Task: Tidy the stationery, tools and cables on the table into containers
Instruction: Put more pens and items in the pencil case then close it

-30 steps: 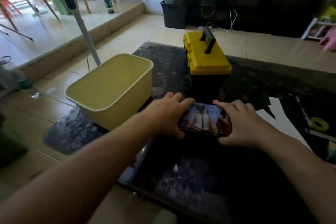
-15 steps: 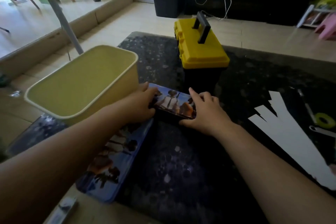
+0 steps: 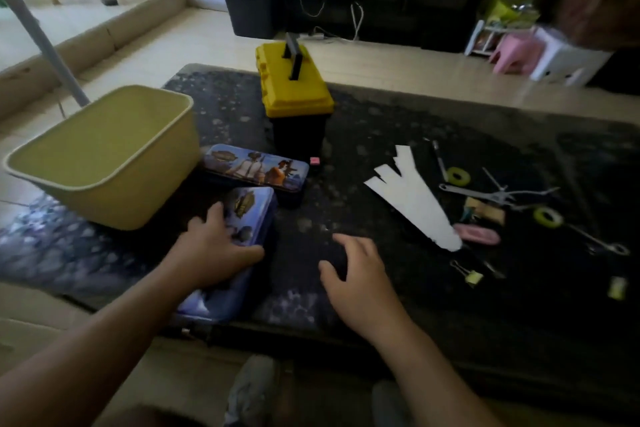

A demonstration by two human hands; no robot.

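While left hand [image 3: 211, 250] rests on near tin [image 3: 251, 206] | right hand [image 3: 353, 270] loosely curled

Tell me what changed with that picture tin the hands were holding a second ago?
Both hands let go of the picture tin, now lying before the toolbox. The left hand drew back and rests on a second blue tin at the near edge; the right hand drew back too, open and empty. The yellow bin, toolbox and white paper stayed put.
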